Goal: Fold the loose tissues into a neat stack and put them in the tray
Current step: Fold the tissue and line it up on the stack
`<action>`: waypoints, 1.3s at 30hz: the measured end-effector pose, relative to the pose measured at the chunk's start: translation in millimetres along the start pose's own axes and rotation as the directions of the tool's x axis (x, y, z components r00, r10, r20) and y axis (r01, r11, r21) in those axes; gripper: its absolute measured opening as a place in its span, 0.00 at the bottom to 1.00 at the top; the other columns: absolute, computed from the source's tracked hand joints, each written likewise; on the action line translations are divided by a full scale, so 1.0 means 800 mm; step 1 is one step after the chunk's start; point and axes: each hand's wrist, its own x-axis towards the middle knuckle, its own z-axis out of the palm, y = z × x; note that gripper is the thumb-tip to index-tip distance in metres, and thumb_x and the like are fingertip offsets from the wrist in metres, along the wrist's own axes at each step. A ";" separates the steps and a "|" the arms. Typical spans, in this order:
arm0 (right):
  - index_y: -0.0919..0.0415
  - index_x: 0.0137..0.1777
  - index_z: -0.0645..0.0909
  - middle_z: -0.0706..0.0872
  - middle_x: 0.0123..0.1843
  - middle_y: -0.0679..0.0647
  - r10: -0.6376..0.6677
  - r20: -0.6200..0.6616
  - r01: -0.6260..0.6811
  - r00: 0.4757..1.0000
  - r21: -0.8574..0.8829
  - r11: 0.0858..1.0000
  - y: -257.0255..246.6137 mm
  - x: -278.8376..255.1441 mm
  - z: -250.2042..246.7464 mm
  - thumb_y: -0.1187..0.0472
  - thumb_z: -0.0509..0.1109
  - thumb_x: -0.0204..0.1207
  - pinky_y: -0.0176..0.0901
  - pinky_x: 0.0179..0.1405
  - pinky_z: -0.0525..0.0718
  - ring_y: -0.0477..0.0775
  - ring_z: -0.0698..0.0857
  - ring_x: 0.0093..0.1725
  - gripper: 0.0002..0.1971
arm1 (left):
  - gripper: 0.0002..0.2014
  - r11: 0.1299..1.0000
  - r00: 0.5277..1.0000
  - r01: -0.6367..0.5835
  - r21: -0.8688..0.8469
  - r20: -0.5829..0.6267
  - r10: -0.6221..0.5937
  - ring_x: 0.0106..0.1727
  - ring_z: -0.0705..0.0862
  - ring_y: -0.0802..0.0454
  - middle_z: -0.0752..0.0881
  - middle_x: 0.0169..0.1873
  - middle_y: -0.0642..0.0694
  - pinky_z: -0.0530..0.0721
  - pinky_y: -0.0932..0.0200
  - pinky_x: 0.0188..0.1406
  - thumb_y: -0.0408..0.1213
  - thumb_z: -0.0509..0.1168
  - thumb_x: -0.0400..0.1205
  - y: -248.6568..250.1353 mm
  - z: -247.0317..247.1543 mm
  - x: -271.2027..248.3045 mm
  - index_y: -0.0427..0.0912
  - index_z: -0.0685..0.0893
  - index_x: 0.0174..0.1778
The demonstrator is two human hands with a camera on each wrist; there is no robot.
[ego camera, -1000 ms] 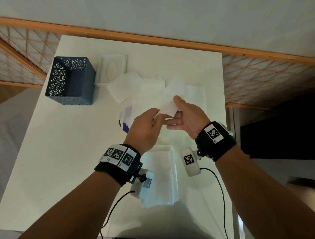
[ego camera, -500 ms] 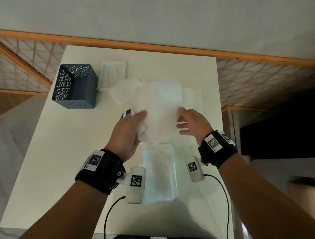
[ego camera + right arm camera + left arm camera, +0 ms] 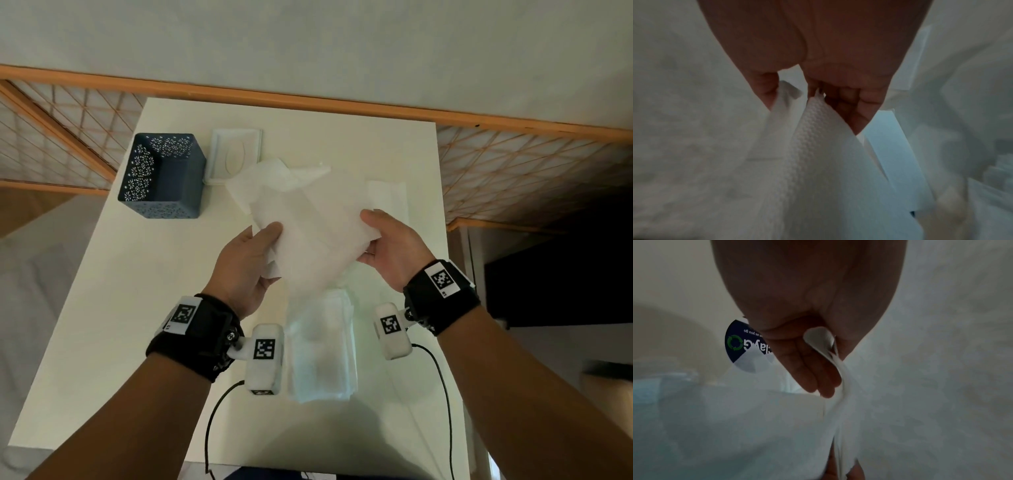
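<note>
A white tissue (image 3: 308,229) hangs spread in the air above the table's middle. My left hand (image 3: 260,253) pinches its left edge (image 3: 830,353) between thumb and fingers. My right hand (image 3: 380,240) pinches the right edge (image 3: 809,116) the same way. Below the hands a stack of folded tissues (image 3: 322,349) lies near the table's front. More loose tissues (image 3: 267,178) lie behind the held one. The dark blue perforated tray (image 3: 161,181) stands at the table's back left, well away from both hands.
A white tissue-box lid (image 3: 236,154) with an oval slot lies right of the tray. A folded tissue (image 3: 388,195) lies at the right side. A round dark blue label (image 3: 740,347) shows under the loose tissues. The white table (image 3: 120,308) ends in a right edge close to my right wrist.
Both hands have moved apart, spreading the tissue wide between them. The tissue went from bunched at the fingertips to an open sheet lifted off the pile.
</note>
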 end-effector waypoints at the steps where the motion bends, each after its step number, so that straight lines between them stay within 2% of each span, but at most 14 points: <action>1: 0.60 0.63 0.84 0.90 0.63 0.58 -0.025 -0.007 0.024 1.000 -0.046 0.999 0.002 0.001 -0.001 0.56 0.75 0.82 0.59 0.67 0.85 0.59 0.89 0.60 0.13 | 0.06 0.999 1.000 -0.011 0.033 -0.009 0.012 0.46 0.94 0.50 0.95 0.51 0.47 0.89 0.59 0.36 0.39 0.69 0.90 0.000 -0.002 0.000 0.44 0.88 0.60; 4: 0.67 0.56 0.84 0.91 0.55 0.62 -0.095 -0.090 0.073 0.991 -0.216 0.974 0.006 0.006 -0.002 0.57 0.75 0.83 0.61 0.61 0.87 0.60 0.90 0.53 0.12 | 0.09 0.990 0.997 -0.045 0.130 -0.054 0.052 0.57 0.93 0.44 0.95 0.56 0.43 0.92 0.47 0.54 0.43 0.71 0.88 0.000 -0.008 0.004 0.42 0.88 0.59; 7: 0.68 0.47 0.81 0.85 0.43 0.61 -0.178 -0.146 0.105 0.973 -0.405 0.908 0.008 0.011 -0.002 0.51 0.75 0.81 0.56 0.47 0.89 0.58 0.85 0.43 0.17 | 0.10 0.979 0.991 -0.071 0.189 -0.095 0.090 0.53 0.92 0.46 0.94 0.55 0.41 0.88 0.35 0.68 0.45 0.73 0.87 0.000 -0.013 0.005 0.42 0.88 0.54; 10: 0.56 0.33 0.77 0.76 0.32 0.51 -0.297 -0.163 0.145 0.941 -0.596 0.790 0.009 0.014 -0.001 0.53 0.71 0.86 0.46 0.34 0.78 0.52 0.75 0.34 0.18 | 0.11 0.975 0.989 -0.075 0.208 -0.110 0.100 0.52 0.91 0.45 0.94 0.56 0.38 0.85 0.30 0.71 0.47 0.74 0.87 -0.001 -0.017 0.005 0.42 0.88 0.52; 13: 0.56 0.30 0.66 0.64 0.26 0.45 -0.387 -0.140 0.182 0.912 -0.707 0.684 0.010 0.020 -0.002 0.54 0.68 0.87 0.46 0.33 0.64 0.50 0.63 0.30 0.23 | 0.12 0.978 0.985 -0.085 0.193 -0.129 0.111 0.49 0.89 0.46 0.93 0.49 0.42 0.85 0.30 0.71 0.48 0.73 0.87 -0.001 -0.019 0.005 0.42 0.87 0.50; 15: 0.62 0.33 0.70 0.67 0.28 0.49 -0.400 -0.158 0.172 0.903 -0.719 0.673 0.009 0.024 -0.002 0.52 0.67 0.87 0.50 0.32 0.69 0.51 0.66 0.31 0.22 | 0.13 0.976 0.983 -0.088 0.197 -0.140 0.117 0.48 0.89 0.47 0.92 0.47 0.44 0.87 0.33 0.69 0.49 0.72 0.87 0.000 -0.022 0.006 0.42 0.86 0.50; 17: 0.67 0.40 0.77 0.72 0.31 0.53 -0.385 -0.223 0.132 0.895 -0.693 0.709 0.006 0.028 -0.005 0.50 0.67 0.86 0.60 0.35 0.86 0.54 0.73 0.33 0.20 | 0.13 0.975 0.978 -0.090 0.205 -0.166 0.125 0.50 0.90 0.47 0.94 0.50 0.40 0.88 0.35 0.69 0.49 0.73 0.86 0.002 -0.028 0.009 0.41 0.86 0.51; 21: 0.59 0.33 0.70 0.66 0.24 0.44 -0.338 -0.333 0.078 0.880 -0.600 0.796 0.000 0.036 -0.012 0.56 0.72 0.83 0.58 0.48 0.95 0.49 0.69 0.31 0.20 | 0.10 0.969 0.962 -0.096 0.229 -0.228 0.150 0.51 0.90 0.46 0.93 0.51 0.40 0.90 0.40 0.65 0.47 0.74 0.84 0.002 -0.043 0.017 0.43 0.86 0.48; 25: 0.54 0.32 0.63 0.65 0.28 0.49 -0.345 -0.345 0.025 0.873 -0.675 0.738 -0.005 0.045 -0.018 0.55 0.74 0.80 0.53 0.38 0.91 0.56 0.76 0.32 0.23 | 0.08 0.964 0.931 -0.105 0.244 -0.316 0.181 0.45 0.86 0.47 0.89 0.43 0.46 0.87 0.48 0.49 0.42 0.73 0.84 0.003 -0.053 0.020 0.43 0.84 0.43; 28: 0.54 0.33 0.64 0.70 0.28 0.49 -0.288 -0.386 -0.073 0.876 -0.698 0.713 -0.001 0.056 -0.028 0.53 0.71 0.79 0.47 0.30 0.76 0.71 0.91 0.41 0.20 | 0.06 0.964 0.908 -0.115 0.238 -0.369 0.199 0.47 0.87 0.47 0.90 0.44 0.48 0.89 0.44 0.56 0.41 0.72 0.84 0.011 -0.060 0.017 0.43 0.85 0.46; 31: 0.55 0.45 0.78 0.85 0.41 0.53 -0.244 -0.372 -0.164 0.896 -0.786 0.596 0.006 0.062 -0.030 0.52 0.70 0.81 0.43 0.35 0.76 0.66 0.90 0.49 0.08 | 0.05 0.975 0.914 -0.128 0.182 -0.359 0.187 0.52 0.88 0.45 0.90 0.48 0.49 0.89 0.45 0.56 0.38 0.69 0.85 0.023 -0.058 0.008 0.42 0.86 0.54; 34: 0.59 0.76 0.76 0.85 0.70 0.56 -0.205 -0.386 -0.225 0.899 -0.811 0.541 0.013 0.061 -0.027 0.48 0.71 0.83 0.43 0.55 0.76 0.60 0.84 0.66 0.25 | 0.06 0.981 0.939 -0.166 0.098 -0.289 0.187 0.49 0.87 0.52 0.90 0.47 0.52 0.86 0.54 0.44 0.34 0.65 0.87 0.037 -0.048 -0.004 0.45 0.87 0.55; 36: 0.59 0.81 0.72 0.79 0.79 0.57 -0.245 -0.361 -0.188 0.900 -0.827 0.530 0.010 0.052 -0.014 0.46 0.70 0.84 0.44 0.61 0.74 0.60 0.81 0.74 0.29 | 0.08 0.985 0.959 -0.168 0.021 -0.226 0.169 0.54 0.88 0.49 0.91 0.50 0.51 0.86 0.53 0.45 0.34 0.65 0.86 0.044 -0.039 -0.010 0.46 0.88 0.56; 39: 0.57 0.77 0.78 0.81 0.77 0.53 -0.300 -0.268 -0.061 0.916 -0.830 0.555 0.002 0.036 0.013 0.43 0.69 0.85 0.44 0.63 0.75 0.54 0.82 0.72 0.27 | 0.12 0.982 0.990 -0.122 -0.142 -0.088 0.110 0.58 0.91 0.45 0.92 0.57 0.46 0.91 0.52 0.48 0.33 0.63 0.87 0.048 -0.026 -0.017 0.43 0.88 0.62</action>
